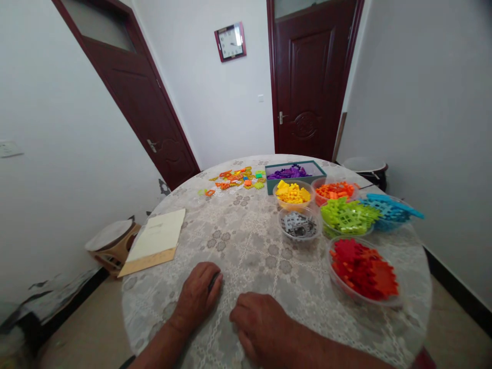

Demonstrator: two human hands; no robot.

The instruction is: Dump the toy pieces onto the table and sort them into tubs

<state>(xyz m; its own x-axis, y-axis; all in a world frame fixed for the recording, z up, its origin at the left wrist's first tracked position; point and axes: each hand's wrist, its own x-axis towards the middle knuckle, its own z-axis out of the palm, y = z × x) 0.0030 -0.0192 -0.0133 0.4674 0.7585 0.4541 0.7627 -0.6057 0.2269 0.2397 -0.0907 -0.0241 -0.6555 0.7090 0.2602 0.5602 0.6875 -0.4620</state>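
Note:
My left hand [199, 289] rests on the patterned tablecloth near the front of the table, its fingers curled in. A dark gap shows between thumb and forefinger, and I make out nothing held there. Beside it, a little nearer to me, my right hand [261, 323] lies closed in a loose fist on the cloth, with no object showing. The two hands are apart. To the right of my right hand stands a clear bowl of red interlocking plastic pieces [363, 269]. A cream paper pad on a tan board [157, 236] lies beyond my left hand, at the table's left edge.
Clear bowls hold grey [300, 225], yellow [293, 193], orange [336, 190], lime green [348, 215] and blue pieces [388, 211]. Behind them, purple pieces [290, 171] fill a green box [270, 185]. Mixed loose pieces [240, 178] lie at the far side. A stool [113, 238] stands left.

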